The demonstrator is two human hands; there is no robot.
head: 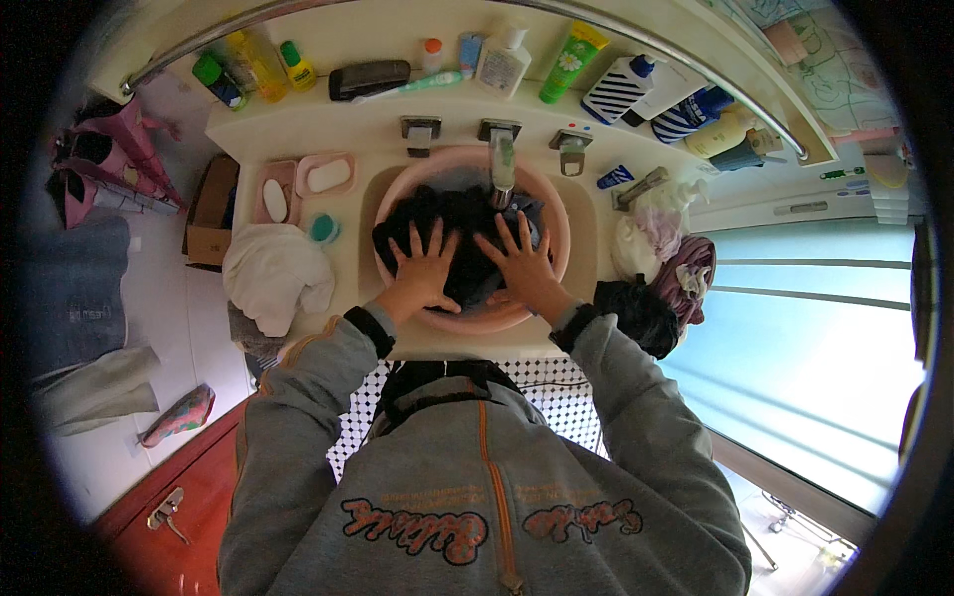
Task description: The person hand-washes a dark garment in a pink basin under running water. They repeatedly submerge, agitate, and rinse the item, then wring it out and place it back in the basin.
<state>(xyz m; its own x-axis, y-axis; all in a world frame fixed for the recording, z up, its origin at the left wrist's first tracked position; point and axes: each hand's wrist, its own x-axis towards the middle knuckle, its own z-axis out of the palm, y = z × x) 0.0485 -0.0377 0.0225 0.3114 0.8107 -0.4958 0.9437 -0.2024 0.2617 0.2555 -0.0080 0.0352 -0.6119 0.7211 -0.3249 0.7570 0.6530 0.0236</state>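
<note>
My left hand (426, 267) lies with its fingers apart on a bundle of black cloth (466, 257). My right hand (523, 261) is spread on the same bundle, on its right side, palm down. Neither hand is closed around the fabric. The cloth fills much of a pink plastic basin (560, 216), which sits in the washbasin (585, 223). Some greyish liquid or fabric shows at the basin's back; I cannot tell which. The metal faucet spout (503, 167) reaches over the basin, just beyond my fingertips.
Two pink soap dishes (297, 177) and a white cloth (276, 272) lie on the left counter. Crumpled black cloth (637, 316) and purple cloth (686, 276) rest at the right. Several bottles and a green tube (574, 61) line the back ledge, behind a metal rail (674, 52).
</note>
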